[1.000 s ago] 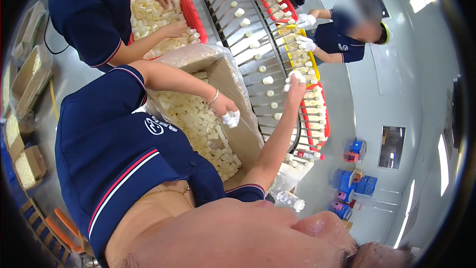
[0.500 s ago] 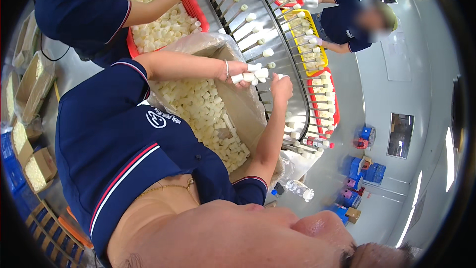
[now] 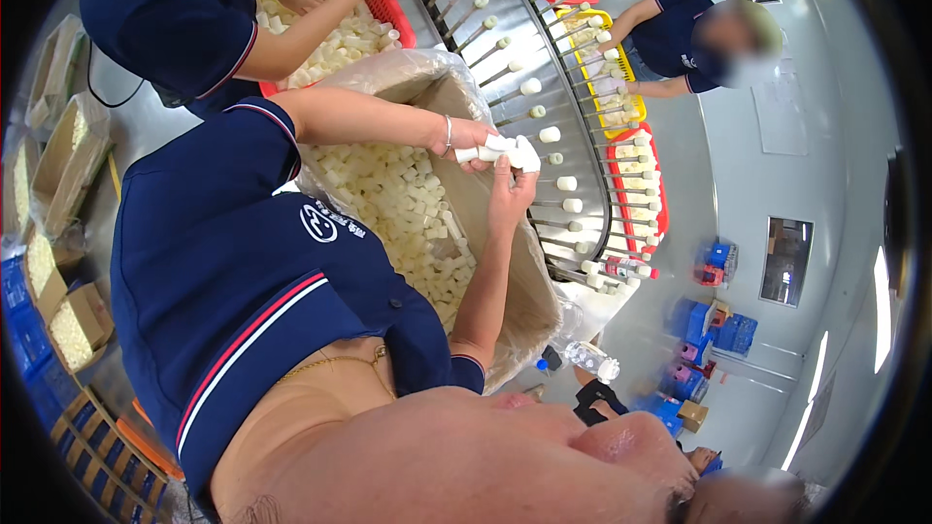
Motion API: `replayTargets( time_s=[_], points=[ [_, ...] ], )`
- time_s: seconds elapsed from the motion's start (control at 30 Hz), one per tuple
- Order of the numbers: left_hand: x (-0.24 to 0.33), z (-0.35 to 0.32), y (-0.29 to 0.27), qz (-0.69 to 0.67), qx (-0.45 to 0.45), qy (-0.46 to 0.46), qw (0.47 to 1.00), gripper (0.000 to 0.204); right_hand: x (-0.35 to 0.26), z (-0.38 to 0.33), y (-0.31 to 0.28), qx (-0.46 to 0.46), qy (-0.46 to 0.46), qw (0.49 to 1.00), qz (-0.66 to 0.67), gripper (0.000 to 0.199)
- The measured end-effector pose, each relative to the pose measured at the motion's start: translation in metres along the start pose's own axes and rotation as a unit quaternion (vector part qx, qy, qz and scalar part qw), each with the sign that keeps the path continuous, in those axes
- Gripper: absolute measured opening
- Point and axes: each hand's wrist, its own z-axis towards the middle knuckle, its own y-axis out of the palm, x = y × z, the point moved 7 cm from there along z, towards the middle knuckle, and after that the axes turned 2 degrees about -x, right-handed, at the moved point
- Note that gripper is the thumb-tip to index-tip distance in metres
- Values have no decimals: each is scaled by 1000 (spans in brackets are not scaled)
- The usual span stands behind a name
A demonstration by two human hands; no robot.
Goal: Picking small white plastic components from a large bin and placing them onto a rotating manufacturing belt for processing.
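In my left hand (image 3: 468,144), with a bracelet on its wrist, I hold several short white cylindrical pieces (image 3: 497,147) in a bundle. The fingers of my right hand (image 3: 511,192) pinch a white piece at the bundle's right end; its material cannot be made out. Both hands are above the far side of a plastic-lined carton (image 3: 505,267), which holds many loose cream-white pieces (image 3: 393,213). Just beyond my hands stands a rack of metal rods (image 3: 500,76), many of them tipped with white pieces.
Beside me at the upper left a co-worker (image 3: 165,19) reaches over a red crate (image 3: 388,12) of white pieces. Across the rods another person (image 3: 680,34) works at a yellow crate (image 3: 633,116). A red crate (image 3: 660,199) and a clear bottle (image 3: 590,361) are farther right.
My right hand has moved back from the rods to the pieces in my left hand. The rods have shifted along. The co-worker's hand has come back over the red crate.
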Motion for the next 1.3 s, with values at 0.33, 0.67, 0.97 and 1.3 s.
replayTargets(
  time_s=[0.33, 0.67, 0.97, 1.3],
  points=[
    [-4, -6, -20, -27, 149, -6, 988, 22, 37, 40, -49, 125, 131, 979, 92, 39],
    [8, -7, -11, 4, 136, -11, 991, 46, 80, 34, -99, 125, 214, 880, -405, 44],
    [11, -1, 6, -8, -5, -12, 1000, 49, 22, -4, -90, 106, 256, 783, -557, 48],
    [-16, -11, 12, 82, 99, -114, 985, 41, -2, -13, -17, -99, 8, 965, -243, 30]
  ],
)
